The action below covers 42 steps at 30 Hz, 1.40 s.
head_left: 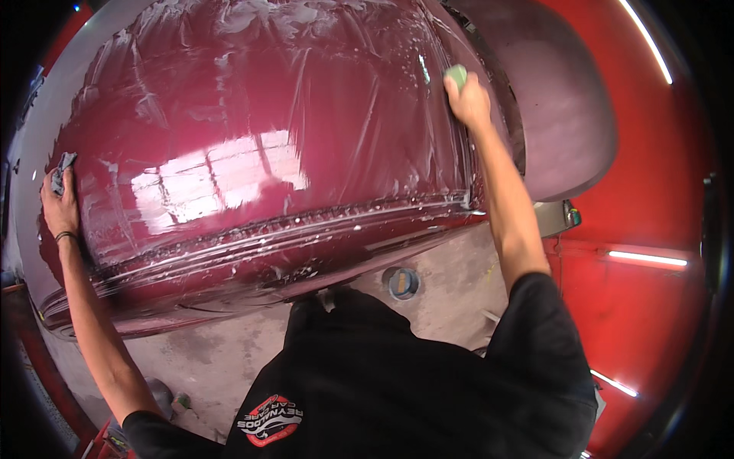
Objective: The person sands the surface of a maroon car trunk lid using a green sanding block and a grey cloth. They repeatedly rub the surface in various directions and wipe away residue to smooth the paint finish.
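A glossy dark red car panel (252, 99) spreads out in front of me, wet and streaked with whitish film and suds. On its far right side my right hand (471, 103) is closed around a pale green block (456, 75), sponge or sanding pad, I cannot tell which. The block is at the panel's right edge, slightly blurred. At the panel's left edge my left hand (61, 205) grips a crumpled grey cloth (64, 170). Both arms are stretched wide, and a bright window reflection lies on the paint between them.
A round bucket (413, 284) with a tan object inside stands on the grey floor (451, 268) beneath the panel's near edge. Right of the panel is a dull mauve car body part (566, 107). Beyond it rises a red wall (650, 153) with light tubes.
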{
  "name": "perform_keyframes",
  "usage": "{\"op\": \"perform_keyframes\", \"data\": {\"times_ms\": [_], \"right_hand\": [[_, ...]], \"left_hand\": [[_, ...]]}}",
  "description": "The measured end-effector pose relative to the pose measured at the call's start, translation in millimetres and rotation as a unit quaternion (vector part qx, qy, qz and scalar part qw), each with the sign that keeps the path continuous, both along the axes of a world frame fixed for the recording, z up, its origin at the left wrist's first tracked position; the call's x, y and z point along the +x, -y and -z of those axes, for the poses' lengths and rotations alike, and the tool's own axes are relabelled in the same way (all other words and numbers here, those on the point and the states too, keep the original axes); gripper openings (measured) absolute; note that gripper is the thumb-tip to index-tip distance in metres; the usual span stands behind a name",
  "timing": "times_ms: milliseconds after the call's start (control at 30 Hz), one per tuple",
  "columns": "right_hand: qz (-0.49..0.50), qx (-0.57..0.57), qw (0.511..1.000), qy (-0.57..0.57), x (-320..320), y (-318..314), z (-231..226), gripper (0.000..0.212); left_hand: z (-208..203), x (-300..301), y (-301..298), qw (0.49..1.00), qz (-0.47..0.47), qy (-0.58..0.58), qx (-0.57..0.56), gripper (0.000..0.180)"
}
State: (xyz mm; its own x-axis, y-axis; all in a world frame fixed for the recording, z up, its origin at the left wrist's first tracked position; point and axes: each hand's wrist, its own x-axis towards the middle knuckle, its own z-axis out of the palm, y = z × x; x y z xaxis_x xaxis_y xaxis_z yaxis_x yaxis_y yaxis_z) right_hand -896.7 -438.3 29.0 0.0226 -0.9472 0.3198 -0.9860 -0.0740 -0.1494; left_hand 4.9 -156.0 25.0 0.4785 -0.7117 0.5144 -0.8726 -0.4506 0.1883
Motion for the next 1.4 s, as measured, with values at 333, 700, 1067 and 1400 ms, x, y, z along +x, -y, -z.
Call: {"op": "perform_keyframes", "data": {"times_ms": [333,700,1067,1400], "right_hand": [[0.044,-0.046,0.997,-0.032,2,-182,22,0.054],[-0.199,0.046,0.978,0.047,418,-267,-64,0.029],[0.202,0.054,0.977,-0.038,31,-187,-11,0.067],[-0.295,0.02,0.955,0.005,481,-260,-75,0.042]], "left_hand": [[-20,-41,-23,0.999,-0.048,0.011,0.017,0.065],[-28,-47,-17,1.0,-0.01,0.001,0.024,0.059],[6,34,-87,0.998,0.002,-0.02,-0.052,0.056],[-4,41,-87,0.998,0.018,-0.053,-0.038,0.057]]}}
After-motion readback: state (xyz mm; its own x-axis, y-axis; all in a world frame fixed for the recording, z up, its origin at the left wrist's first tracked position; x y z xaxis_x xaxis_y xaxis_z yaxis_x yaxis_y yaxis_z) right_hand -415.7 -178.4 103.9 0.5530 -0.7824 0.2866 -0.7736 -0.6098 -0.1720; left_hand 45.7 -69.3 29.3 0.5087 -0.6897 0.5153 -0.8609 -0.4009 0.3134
